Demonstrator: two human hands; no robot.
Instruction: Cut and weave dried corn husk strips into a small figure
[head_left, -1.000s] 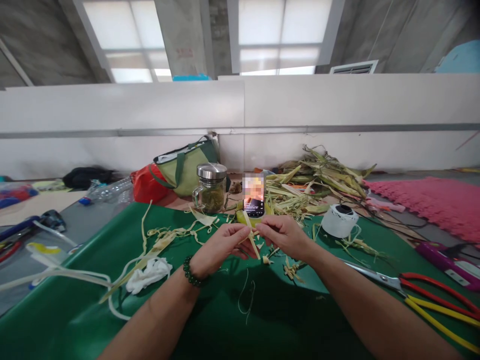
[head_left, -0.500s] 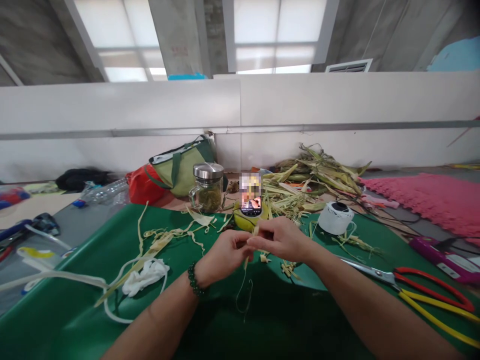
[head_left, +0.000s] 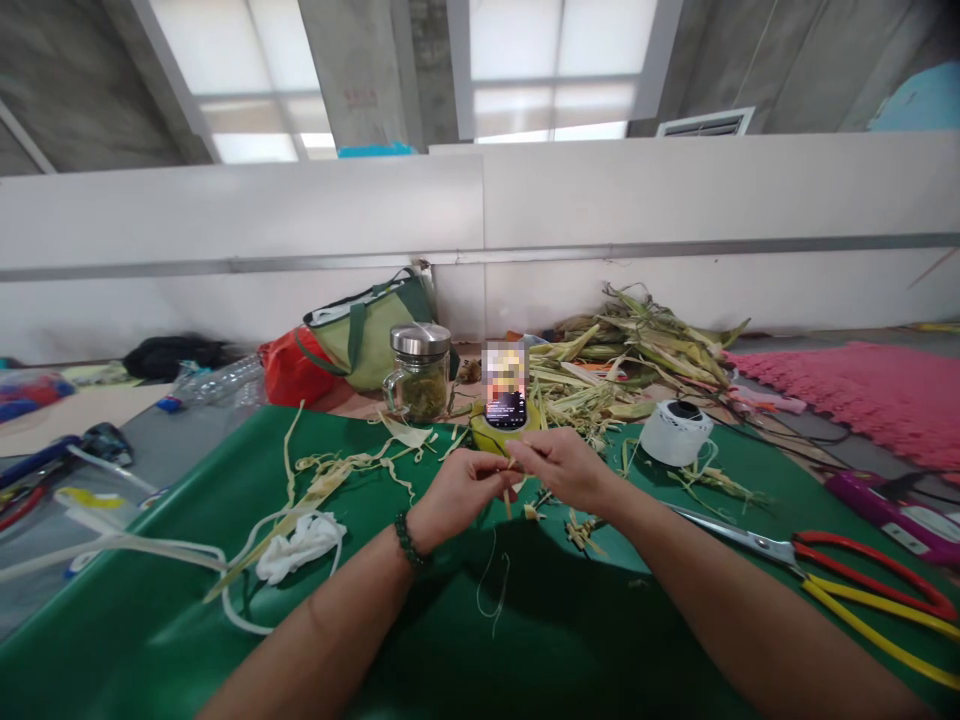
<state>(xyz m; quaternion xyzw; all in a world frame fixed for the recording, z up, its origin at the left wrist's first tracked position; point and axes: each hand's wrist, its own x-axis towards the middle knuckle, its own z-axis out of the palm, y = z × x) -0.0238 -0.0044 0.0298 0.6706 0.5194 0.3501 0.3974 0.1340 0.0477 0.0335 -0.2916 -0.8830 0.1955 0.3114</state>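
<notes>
My left hand (head_left: pixel 461 497), with a green bead bracelet at the wrist, pinches a narrow strip of pale corn husk (head_left: pixel 508 503). My right hand (head_left: pixel 568 468) meets it from the other side, fingertips closed on the strip's upper part. The strip's lower end pokes out below the fingers, while its top is mostly hidden by them. A thin pale thread (head_left: pixel 480 598) hangs in a loose loop beneath my hands over the green mat (head_left: pixel 442 650). Just beyond my fingers a phone (head_left: pixel 506 410) leans upright in a yellow-green holder (head_left: pixel 487 434). Small husk knots (head_left: pixel 580 532) lie near my right forearm.
Scissors (head_left: pixel 776 548) with red and yellow handles and a white thread spool (head_left: pixel 676 434) are at right. Corn husks (head_left: pixel 637 345) pile up behind. A lidded glass jar (head_left: pixel 420 375), husk strips (head_left: pixel 322 480) and a white cloth bundle (head_left: pixel 300 548) are at left.
My right fingers have shifted slightly at the strip, and more of its lower end shows below my left hand. The view has moved a little, and the phone screen's picture differs.
</notes>
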